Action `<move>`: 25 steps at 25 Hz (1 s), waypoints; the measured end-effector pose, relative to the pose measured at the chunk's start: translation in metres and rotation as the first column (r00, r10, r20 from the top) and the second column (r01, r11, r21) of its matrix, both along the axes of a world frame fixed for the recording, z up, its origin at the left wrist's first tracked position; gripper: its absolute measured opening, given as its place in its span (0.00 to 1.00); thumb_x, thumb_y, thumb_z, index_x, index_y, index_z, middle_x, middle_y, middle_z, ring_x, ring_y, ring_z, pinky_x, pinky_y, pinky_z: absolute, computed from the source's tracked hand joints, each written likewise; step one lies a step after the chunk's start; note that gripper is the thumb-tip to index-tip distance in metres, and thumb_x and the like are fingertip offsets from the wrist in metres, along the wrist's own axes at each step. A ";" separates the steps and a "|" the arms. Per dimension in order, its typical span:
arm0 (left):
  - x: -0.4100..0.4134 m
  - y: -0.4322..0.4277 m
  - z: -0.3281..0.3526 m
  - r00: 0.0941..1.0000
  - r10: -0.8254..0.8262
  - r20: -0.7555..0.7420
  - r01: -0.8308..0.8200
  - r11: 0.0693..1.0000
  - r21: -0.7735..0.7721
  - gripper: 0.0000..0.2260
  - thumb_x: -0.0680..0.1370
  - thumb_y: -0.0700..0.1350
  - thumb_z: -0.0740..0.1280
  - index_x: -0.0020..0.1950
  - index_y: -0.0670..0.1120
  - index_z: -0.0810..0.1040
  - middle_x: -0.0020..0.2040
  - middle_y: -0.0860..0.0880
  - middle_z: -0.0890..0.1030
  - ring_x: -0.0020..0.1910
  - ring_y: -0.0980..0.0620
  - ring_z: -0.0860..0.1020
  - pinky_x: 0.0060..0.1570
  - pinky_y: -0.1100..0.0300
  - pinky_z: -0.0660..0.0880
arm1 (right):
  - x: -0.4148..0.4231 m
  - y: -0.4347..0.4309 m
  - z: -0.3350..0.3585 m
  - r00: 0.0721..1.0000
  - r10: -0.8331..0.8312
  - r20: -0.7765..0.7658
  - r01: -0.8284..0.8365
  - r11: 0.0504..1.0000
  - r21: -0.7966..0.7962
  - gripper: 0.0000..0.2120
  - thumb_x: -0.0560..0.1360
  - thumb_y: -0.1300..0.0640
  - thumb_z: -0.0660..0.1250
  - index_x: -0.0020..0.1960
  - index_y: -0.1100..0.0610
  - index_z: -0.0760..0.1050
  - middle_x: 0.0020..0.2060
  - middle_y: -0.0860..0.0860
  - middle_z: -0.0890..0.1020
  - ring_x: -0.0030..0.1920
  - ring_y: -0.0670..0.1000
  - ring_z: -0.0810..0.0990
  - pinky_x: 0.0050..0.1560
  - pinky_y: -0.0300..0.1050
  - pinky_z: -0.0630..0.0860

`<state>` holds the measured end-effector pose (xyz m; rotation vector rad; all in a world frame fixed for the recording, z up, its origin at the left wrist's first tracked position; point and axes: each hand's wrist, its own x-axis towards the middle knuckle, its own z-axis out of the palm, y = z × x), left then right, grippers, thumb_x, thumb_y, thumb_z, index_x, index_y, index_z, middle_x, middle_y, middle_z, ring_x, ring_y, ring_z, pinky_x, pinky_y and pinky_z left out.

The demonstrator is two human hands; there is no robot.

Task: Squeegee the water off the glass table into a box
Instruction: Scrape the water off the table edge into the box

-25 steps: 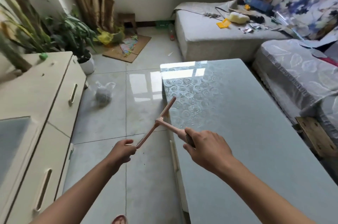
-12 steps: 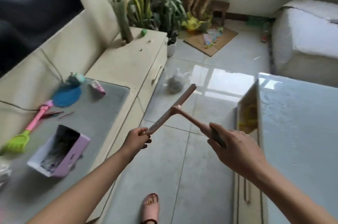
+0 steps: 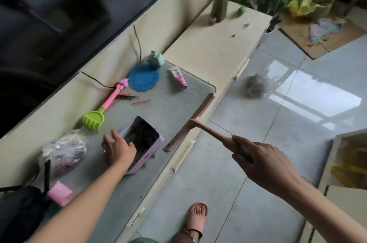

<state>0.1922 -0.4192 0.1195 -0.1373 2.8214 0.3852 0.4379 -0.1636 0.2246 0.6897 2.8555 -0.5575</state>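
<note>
1 lilac rectangular plastic box [image 3: 148,144] lies on the glass-topped worktop [image 3: 174,101]. L hand [image 3: 117,149], fingers spread wide, rests on the box's near-left rim. R hand [image 3: 264,161], right of the box & over the floor, grips the handle of 1 pink T-shaped squeegee [image 3: 188,127], its blade in the air just right of the box. Beyond the box: 1 green toy rake w/ pink handle [image 3: 93,120], 1 blue lacy round mat [image 3: 144,77], 1 pink tube [image 3: 177,76].

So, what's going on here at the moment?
No squeegeeing yet. The person's right hand holds the pink squeegee by its handle, up in the air. The left hand lies with spread fingers on the near end of the purple box, which stands on the glass-topped cabinet beside a green toy rake.
</note>
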 end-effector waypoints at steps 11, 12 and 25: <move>-0.039 -0.072 -0.056 0.901 0.255 0.352 -0.326 0.932 0.160 0.21 0.75 0.34 0.58 0.68 0.46 0.67 0.58 0.41 0.77 0.40 0.40 0.78 0.36 0.47 0.80 | -0.047 -0.009 -0.018 0.988 0.081 0.133 -0.075 0.996 -0.049 0.18 0.75 0.42 0.63 0.64 0.40 0.68 0.39 0.45 0.81 0.38 0.50 0.77 0.33 0.43 0.68; -0.041 -0.074 -0.058 0.890 0.247 0.382 -0.340 0.919 0.198 0.21 0.76 0.33 0.57 0.67 0.46 0.67 0.59 0.41 0.75 0.44 0.40 0.78 0.36 0.47 0.80 | -0.047 -0.008 -0.018 0.987 0.075 0.142 -0.069 0.996 -0.051 0.18 0.75 0.43 0.64 0.64 0.40 0.68 0.38 0.45 0.81 0.37 0.50 0.77 0.32 0.43 0.68; 0.012 -0.005 -0.013 0.713 0.222 0.665 -0.618 0.647 0.447 0.24 0.74 0.24 0.56 0.65 0.44 0.62 0.58 0.41 0.68 0.49 0.38 0.75 0.20 0.53 0.77 | 0.040 0.029 0.019 0.989 -0.049 0.142 0.038 0.996 0.079 0.21 0.67 0.47 0.75 0.59 0.43 0.76 0.28 0.41 0.76 0.26 0.47 0.76 0.22 0.35 0.59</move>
